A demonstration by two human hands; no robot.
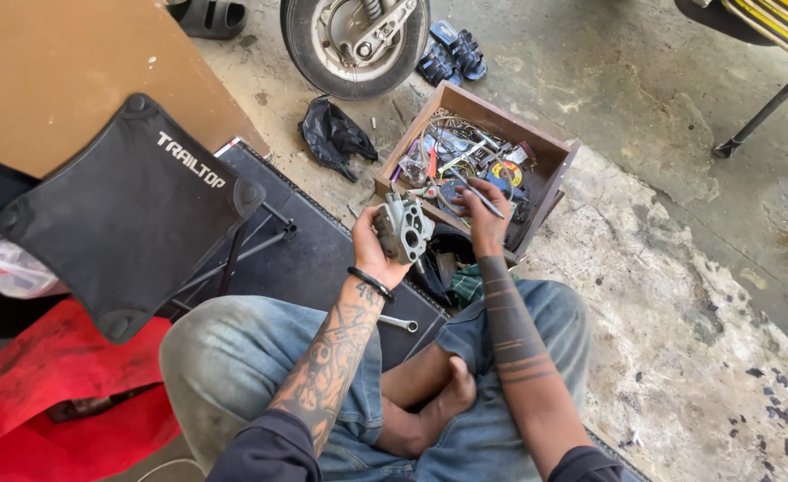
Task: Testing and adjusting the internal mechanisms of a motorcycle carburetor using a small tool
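Red cloth lies at the far left, below a black folding stool on a dark mat. Next comes the left hand, clasped around a grey metal carburettor held up above the knees. A small wrench lies on the mat below it. Right hand pinches a thin metal tool over the wooden box of parts.
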